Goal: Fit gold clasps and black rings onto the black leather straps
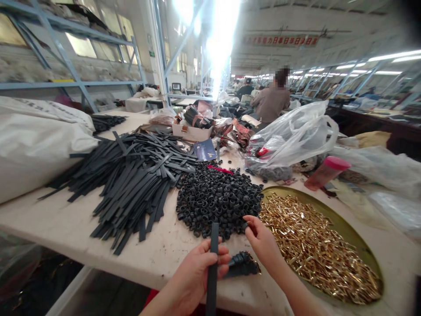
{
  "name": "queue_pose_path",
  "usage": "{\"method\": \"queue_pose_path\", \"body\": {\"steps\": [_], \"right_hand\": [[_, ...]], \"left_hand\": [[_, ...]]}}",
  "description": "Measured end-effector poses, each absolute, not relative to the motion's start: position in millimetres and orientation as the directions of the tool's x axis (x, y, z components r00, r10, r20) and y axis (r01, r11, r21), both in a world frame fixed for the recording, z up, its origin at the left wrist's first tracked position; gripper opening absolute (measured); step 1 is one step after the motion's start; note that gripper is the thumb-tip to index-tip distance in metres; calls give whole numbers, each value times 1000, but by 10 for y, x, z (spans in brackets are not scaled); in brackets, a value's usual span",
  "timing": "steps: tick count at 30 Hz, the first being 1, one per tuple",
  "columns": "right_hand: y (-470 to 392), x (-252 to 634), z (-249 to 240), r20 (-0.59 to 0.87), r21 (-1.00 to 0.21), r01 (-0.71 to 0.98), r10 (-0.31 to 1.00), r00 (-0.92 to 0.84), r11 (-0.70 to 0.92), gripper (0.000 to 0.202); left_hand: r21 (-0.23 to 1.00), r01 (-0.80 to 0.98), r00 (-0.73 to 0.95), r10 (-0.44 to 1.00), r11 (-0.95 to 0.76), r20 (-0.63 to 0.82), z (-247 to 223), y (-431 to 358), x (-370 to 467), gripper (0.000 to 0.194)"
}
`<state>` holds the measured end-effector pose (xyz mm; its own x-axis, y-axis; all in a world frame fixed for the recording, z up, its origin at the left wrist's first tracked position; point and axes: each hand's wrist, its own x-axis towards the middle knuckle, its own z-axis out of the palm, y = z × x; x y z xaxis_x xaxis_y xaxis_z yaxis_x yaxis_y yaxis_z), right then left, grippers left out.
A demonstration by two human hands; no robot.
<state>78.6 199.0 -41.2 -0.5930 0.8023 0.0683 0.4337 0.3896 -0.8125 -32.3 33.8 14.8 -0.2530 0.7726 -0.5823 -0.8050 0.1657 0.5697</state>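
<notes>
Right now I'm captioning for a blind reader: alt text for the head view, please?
A left hand holds a black strap upright while the right hand reaches into a heap of black loops. On the table lie a pile of black strips and a tray of gold clips.

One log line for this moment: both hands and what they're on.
left hand: holds black strap upright | right hand: fingertips at black loop pile | brass fittings tray at right

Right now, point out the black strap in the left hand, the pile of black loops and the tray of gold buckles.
black strap (213,237), head view, upper end above the fingers.
pile of black loops (217,197), head view, middle of heap.
tray of gold buckles (357,239), head view, bare rim.
</notes>
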Motion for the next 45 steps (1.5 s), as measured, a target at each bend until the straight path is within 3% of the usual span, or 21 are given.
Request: {"method": "queue_pose_path", "body": {"steps": [3,5,8,11,14,17,21,24,27,33,41,45], "right_hand": [[1887,830,-295,-28,-932,306,808,-589,191,21],[1725,881,-173,-154,-986,150,777,-610,-78,22],[1393,978,-15,-299,-852,-101,635,-713,-514,23],[1120,1039,12,-351,-681,-161,512,-784,-714,26],[1056,1046,-68,-354,-732,-145,555,-753,-665,24],[1181,1082,-130,-340,-816,-129,648,-682,-564,24],[1326,1198,-70,-350,-851,-76,670,-655,-519,24],[1281,1199,16,-332,-899,56,595,-732,-433,18],[1214,1117,37,-288,-939,120,549,-785,-321,16],[1286,1053,-147,-289,-944,57,732,-617,-325,23],[1278,964,-222,-408,-816,-72,659,-632,-574,28],[1256,908,-246,-433,-794,-96,668,-605,-601,25]], "left_hand": [[526,-850,-359,764,-29,-536,281,408,-422,31],[518,-832,-488,709,-201,-509,397,437,-515,27],[543,-727,-675,579,-420,-456,528,444,-626,23],[585,-645,-759,499,-491,-418,535,431,-604,22],[638,-632,-762,503,-440,-408,447,379,-450,22],[706,-648,-674,646,-286,-358,354,223,-303,30],[679,-731,-287,872,68,-396,292,-61,-277,31],[577,-768,-6,898,278,-441,265,-135,-281,32],[588,-696,136,880,412,-456,222,-70,-206,38],[648,-654,-83,815,389,-573,125,46,-65,38],[643,-642,-62,807,418,-587,78,107,-104,38],[723,-580,-148,824,375,-547,-63,125,-98,37]]}}
